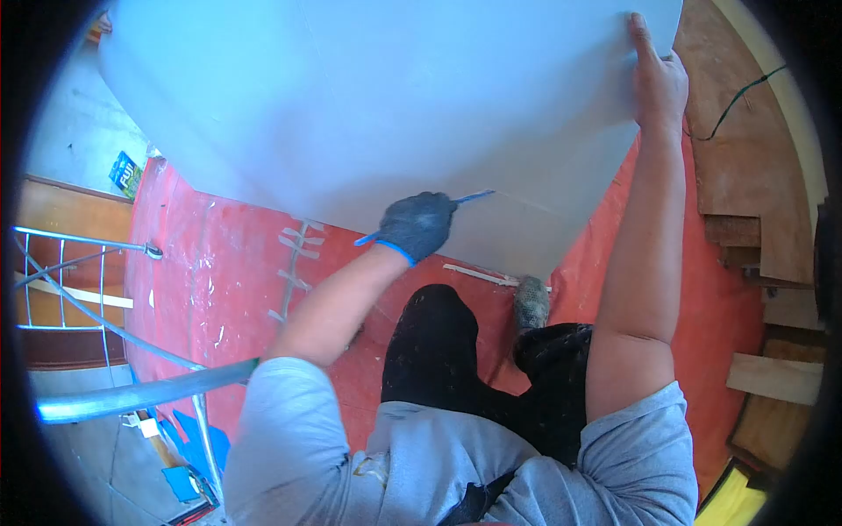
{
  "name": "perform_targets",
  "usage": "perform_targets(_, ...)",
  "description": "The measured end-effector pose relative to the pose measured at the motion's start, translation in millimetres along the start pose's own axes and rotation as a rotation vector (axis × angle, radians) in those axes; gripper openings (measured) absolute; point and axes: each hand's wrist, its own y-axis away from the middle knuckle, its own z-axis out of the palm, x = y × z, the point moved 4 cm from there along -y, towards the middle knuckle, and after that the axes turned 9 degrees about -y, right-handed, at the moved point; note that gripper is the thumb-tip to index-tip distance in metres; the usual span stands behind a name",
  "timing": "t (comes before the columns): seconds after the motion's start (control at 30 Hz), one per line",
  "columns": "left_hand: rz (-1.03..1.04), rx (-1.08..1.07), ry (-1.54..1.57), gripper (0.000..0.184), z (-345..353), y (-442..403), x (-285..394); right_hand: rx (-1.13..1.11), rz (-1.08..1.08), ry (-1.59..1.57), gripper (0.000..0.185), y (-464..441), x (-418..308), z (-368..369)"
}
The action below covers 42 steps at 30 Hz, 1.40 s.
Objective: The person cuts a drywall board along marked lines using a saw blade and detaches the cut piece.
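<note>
A large pale board (368, 96) fills the upper middle, tilted over the red floor sheet. My left hand (417, 228), in a dark glove with a blue cuff, is closed around a thin blue tool (474, 196) and lies against the board's lower part. The tool's tip touches or nearly touches the surface; what kind of tool it is, I cannot tell. Bare and stretched far forward, my right hand (660, 83) grips the board's right edge, its thumb on the near face and its other fingers mostly hidden behind.
Red sheeting (202, 272) with tape strips covers the floor. Metal scaffold tubing (149, 393) stands at left, near a FUJI packet (125, 174). Wooden boards (776, 379) and a green cable (735, 99) lie at right. Something like another person's fingers (105, 23) shows top left.
</note>
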Motion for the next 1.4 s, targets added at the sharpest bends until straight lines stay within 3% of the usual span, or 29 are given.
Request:
perform_targets(0.1,0.024,0.015,0.026,0.022,20,-12,7,0.016,-0.067,0.027,0.089,4,-3,-1)
perform_targets(0.2,0.04,0.118,0.069,0.021,19,-53,33,0.006,-0.113,-0.217,0.058,26,-26,4)
perform_targets(0.3,0.045,0.002,-0.019,0.023,12,-21,6,0.001,-0.113,-0.162,0.058,21,-22,0)
perform_targets(0.33,-0.038,-0.064,0.002,0.023,-1,-10,0,0.007,-0.122,-0.18,0.058,17,-21,1)
perform_targets(0.53,0.004,0.046,0.048,0.022,10,-40,18,0.004,-0.056,-0.219,0.057,20,-20,5)
perform_targets(0.7,-0.036,-0.067,-0.021,0.021,3,-6,-7,0.098,-0.174,-0.156,0.055,25,-24,3)
perform_targets(0.87,0.022,0.054,0.034,0.019,7,-38,13,0.015,-0.063,-0.209,0.057,17,-19,7)
perform_targets(1.1,-0.066,-0.075,-0.06,0.023,8,-8,-16,0.047,-0.055,-0.165,0.061,12,-10,4)
perform_targets(1.2,-0.104,0.026,-0.022,0.023,0,6,-14,0.047,0.004,-0.003,0.09,-1,1,2)
perform_targets(1.3,-0.077,0.015,-0.052,0.022,-6,17,-22,-0.025,0.024,-0.049,0.093,-2,-1,3)
perform_targets(1.4,-0.001,0.127,-0.07,0.022,-9,5,-21,0.088,-0.107,0.044,0.093,-7,4,0)
